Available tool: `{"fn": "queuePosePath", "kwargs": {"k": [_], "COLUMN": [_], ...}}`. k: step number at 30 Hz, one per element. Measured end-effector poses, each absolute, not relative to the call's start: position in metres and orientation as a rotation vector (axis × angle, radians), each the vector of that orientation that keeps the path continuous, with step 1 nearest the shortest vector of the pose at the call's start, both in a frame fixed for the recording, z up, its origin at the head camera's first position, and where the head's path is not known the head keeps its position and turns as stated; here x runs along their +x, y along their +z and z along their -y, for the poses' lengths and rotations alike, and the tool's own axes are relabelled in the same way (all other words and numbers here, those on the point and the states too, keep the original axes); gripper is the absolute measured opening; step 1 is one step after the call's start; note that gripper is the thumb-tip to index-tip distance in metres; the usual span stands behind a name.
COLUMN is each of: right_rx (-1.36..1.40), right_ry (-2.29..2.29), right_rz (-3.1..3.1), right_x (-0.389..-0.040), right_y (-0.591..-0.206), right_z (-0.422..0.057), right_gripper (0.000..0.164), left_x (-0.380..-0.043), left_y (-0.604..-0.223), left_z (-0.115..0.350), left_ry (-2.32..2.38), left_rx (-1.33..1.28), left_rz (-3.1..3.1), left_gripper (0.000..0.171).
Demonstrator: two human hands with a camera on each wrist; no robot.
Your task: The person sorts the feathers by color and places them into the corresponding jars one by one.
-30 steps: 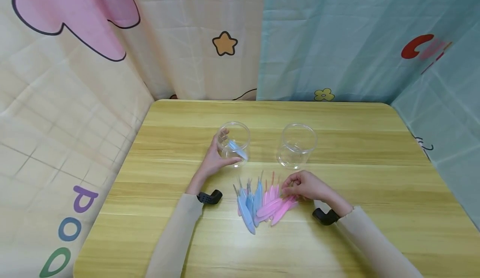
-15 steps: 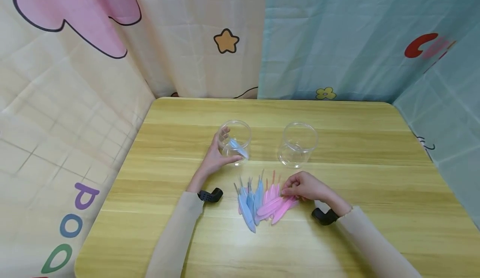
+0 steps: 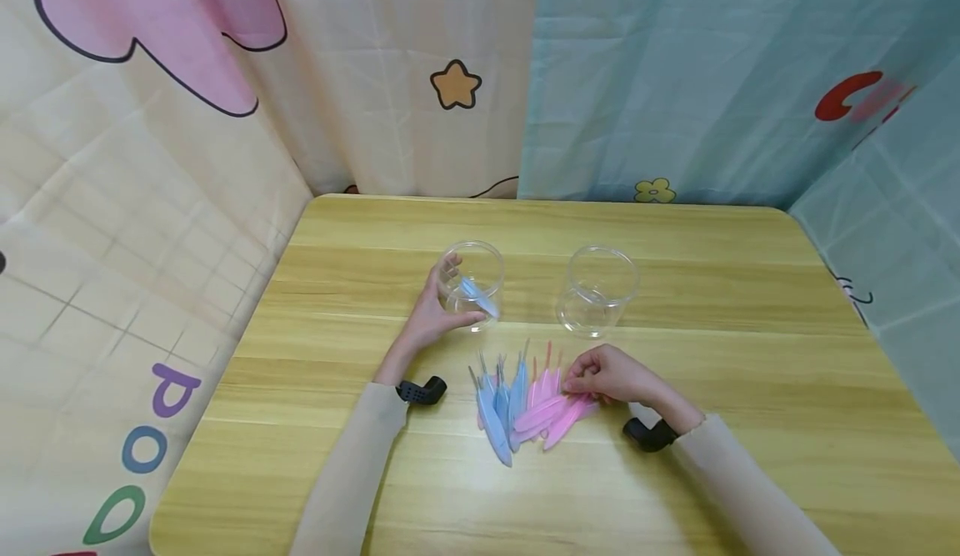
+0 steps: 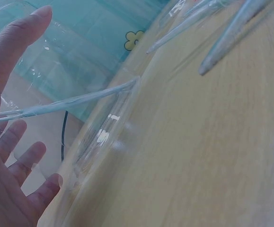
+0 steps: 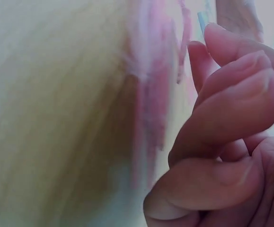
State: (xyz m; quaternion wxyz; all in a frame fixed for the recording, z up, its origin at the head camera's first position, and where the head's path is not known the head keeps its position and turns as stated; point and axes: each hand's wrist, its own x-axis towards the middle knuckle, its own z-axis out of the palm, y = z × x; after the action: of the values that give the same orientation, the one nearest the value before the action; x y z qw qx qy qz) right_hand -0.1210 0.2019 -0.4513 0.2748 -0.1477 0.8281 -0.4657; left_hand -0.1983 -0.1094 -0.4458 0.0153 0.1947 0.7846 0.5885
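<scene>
My left hand [image 3: 435,314] grips the side of a clear round jar [image 3: 498,288], thumb at the front and fingers round the back. Inside that jar a light blue feather [image 3: 477,296] leans at a slant; the left wrist view shows this feather [image 4: 70,101] edge-on. With curled fingers, my right hand [image 3: 611,373] pinches a pink feather [image 3: 542,414] near its quill end, at the right of a feather pile. Blue feathers [image 3: 492,423] make up the pile's left part. The right wrist view shows the right hand's fingers [image 5: 231,109] close up, with blurred pink feathers [image 5: 151,94] beside them.
A second clear jar [image 3: 597,300] stands to the right of the first, behind the feathers, and nothing shows inside it. The wooden table [image 3: 360,239] has its far edge against printed curtains [image 3: 390,106]. Black wrist cameras [image 3: 423,393] sit on both wrists.
The view shifts very slightly. Both hands, the jars and the feathers keep nearly the same places.
</scene>
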Motion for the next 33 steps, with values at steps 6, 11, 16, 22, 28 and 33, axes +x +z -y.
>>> {"fn": "queuePosePath", "kwargs": {"k": [6, 11, 16, 22, 28, 33], "right_rx": [-0.43, -0.432, -0.413, -0.387, -0.386, -0.382], "right_ry": [-1.291, -1.293, -1.272, -1.289, -1.401, -1.544], "right_rz": [-2.227, -2.302, -2.409, -2.534, -2.611, -2.686], "right_x": [-0.122, -0.122, -0.122, -0.121, -0.124, -0.135], "right_y": [-0.441, -0.429, -0.413, -0.39, -0.363, -0.345], "right_z": [-0.206, -0.205, -0.204, -0.203, -0.197, -0.186], "right_gripper": [0.017, 0.019, 0.024, 0.022, 0.021, 0.023], "left_x": [-0.198, -0.198, -0.198, -0.209, -0.217, -0.216], "left_y": [-0.446, -0.445, -0.446, -0.464, -0.479, -0.48], "left_z": [0.109, 0.109, 0.109, 0.11, 0.111, 0.111], "left_ry": [1.841, 1.831, 1.836, 1.849, 1.857, 1.857], "left_rx": [0.611, 0.588, 0.599, 0.612, 0.596, 0.597], "left_rz": [-2.438, -2.442, -2.441, -2.441, -2.455, -2.455], "left_gripper": [0.1, 0.1, 0.099, 0.103, 0.105, 0.105]}}
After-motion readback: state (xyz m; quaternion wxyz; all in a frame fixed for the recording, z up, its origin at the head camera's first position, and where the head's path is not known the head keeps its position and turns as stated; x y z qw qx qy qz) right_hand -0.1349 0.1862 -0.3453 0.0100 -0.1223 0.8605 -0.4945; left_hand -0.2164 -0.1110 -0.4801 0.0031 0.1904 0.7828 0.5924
